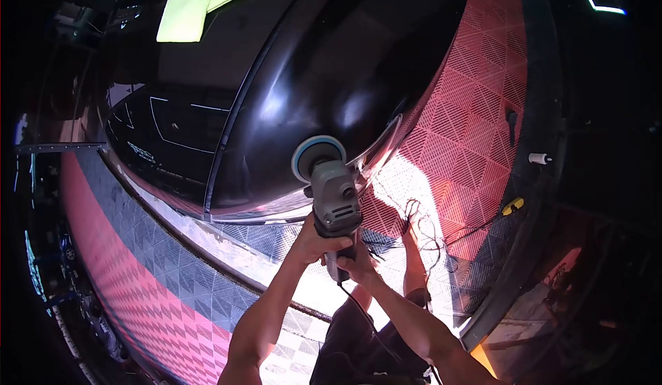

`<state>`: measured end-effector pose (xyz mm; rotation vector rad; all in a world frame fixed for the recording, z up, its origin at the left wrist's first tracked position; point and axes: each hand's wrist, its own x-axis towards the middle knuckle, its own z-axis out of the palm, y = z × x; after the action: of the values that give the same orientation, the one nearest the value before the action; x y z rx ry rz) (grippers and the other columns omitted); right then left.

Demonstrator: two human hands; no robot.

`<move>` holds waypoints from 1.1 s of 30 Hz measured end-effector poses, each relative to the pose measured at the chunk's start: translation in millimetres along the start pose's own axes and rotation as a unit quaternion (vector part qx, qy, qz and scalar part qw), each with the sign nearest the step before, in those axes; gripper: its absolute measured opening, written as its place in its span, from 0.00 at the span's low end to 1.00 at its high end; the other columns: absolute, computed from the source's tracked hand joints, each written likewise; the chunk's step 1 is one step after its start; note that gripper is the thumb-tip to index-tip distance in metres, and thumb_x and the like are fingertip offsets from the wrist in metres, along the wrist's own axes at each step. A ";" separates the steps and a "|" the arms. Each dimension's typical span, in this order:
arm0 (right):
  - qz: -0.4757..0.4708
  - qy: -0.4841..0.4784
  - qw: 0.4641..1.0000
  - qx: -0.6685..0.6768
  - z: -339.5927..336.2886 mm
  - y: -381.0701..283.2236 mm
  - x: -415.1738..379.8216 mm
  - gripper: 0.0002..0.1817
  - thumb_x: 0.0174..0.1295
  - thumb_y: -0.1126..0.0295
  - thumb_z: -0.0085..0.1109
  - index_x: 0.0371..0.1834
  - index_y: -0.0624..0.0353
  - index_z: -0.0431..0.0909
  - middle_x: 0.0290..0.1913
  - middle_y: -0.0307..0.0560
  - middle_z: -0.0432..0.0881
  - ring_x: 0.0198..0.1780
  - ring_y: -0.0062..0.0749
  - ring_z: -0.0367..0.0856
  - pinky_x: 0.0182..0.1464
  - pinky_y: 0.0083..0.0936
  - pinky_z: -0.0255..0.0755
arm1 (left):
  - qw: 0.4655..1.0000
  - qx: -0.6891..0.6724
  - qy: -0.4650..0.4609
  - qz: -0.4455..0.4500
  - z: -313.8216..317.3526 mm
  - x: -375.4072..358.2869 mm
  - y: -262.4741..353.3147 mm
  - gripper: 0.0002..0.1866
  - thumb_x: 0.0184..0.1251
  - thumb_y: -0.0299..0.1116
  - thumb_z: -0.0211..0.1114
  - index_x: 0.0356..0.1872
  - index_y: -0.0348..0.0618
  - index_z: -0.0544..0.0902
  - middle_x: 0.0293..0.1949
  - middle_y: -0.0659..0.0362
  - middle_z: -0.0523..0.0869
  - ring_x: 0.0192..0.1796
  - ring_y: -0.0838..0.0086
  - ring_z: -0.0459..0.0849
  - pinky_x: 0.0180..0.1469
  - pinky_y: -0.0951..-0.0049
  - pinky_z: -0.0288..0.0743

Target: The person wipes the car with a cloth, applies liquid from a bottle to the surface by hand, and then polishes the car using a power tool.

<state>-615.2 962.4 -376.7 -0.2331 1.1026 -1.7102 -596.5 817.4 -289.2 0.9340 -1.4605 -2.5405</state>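
A grey polishing machine [336, 195] is held in both hands, its round blue-rimmed pad [303, 152] against the glossy black car panel [276, 119] near its lower corner. My left hand [318, 239] wraps around the machine's body from the left. On the handle, my right hand [360, 261] is closed from the right, lower down. A dark power cord [355, 301] runs from the handle's end down past my legs. Whether the pad is spinning cannot be made out.
A yellow-green cloth [200, 2] lies on the car at top left. Red and grey floor tiles [476, 102] surround the car. Loose cord [434, 237] trails near my foot. A yellow item [513, 206] and a white cylinder [540, 158] are on the right.
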 end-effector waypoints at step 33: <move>0.070 0.024 0.995 -0.075 -44.1 -164.8 19.7 0.41 0.47 0.37 0.68 0.47 0.68 0.72 0.32 0.47 0.81 0.32 0.30 0.83 0.34 0.24 0.77 | 0.984 -0.158 -0.036 0.077 82.6 78.1 32.4 0.24 0.49 0.34 0.73 0.47 0.34 0.77 0.37 0.54 0.84 0.40 0.70 0.84 0.44 0.70 0.80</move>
<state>-758.5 976.6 -283.3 -0.2050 1.2545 -1.5189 -711.6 836.0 -269.7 0.6597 -1.0522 -2.6065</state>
